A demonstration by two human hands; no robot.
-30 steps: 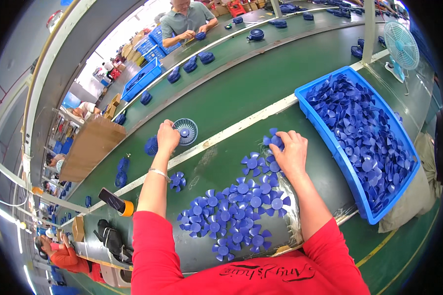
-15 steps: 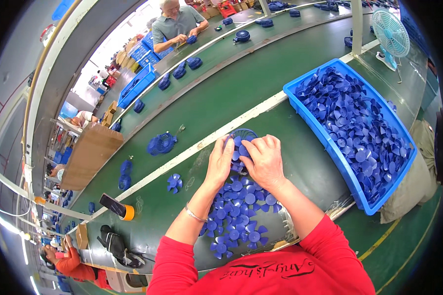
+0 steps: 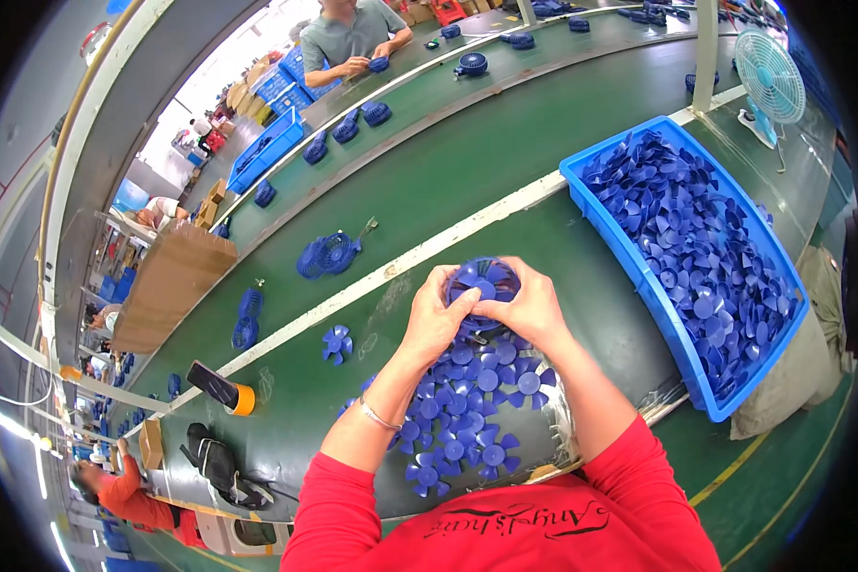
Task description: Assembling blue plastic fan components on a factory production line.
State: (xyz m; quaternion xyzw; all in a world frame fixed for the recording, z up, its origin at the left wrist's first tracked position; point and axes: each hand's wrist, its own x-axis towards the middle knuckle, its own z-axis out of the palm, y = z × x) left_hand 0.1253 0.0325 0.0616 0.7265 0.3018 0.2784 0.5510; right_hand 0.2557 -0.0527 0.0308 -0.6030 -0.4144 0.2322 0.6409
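Between my two hands is a round blue fan housing (image 3: 505, 276) with a blue fan blade (image 3: 486, 288) sitting inside its ring. My left hand (image 3: 436, 319) curls round the left side, and my right hand (image 3: 532, 307) grips the right. Both thumbs meet on the blade near its hub; most other fingers are hidden behind the housing. Below my wrists a pile of loose blue fan blades (image 3: 459, 410) covers the green tabletop. One separate blade (image 3: 337, 344) lies left of my left forearm.
A blue crate (image 3: 643, 276) heaped with blades stands at right, near a teal desk fan (image 3: 770, 76). Blue fan housings (image 3: 334, 254) lie beyond the white strip (image 3: 419, 251). At left are a phone (image 3: 212, 384), an orange roll (image 3: 245, 400) and a black bag (image 3: 221, 469). A co-worker (image 3: 348, 43) works opposite.
The housing in my hands now faces up with the blade visible in its ring, and my thumbs have come together on it. The housings beyond the strip have shifted slightly up and right.
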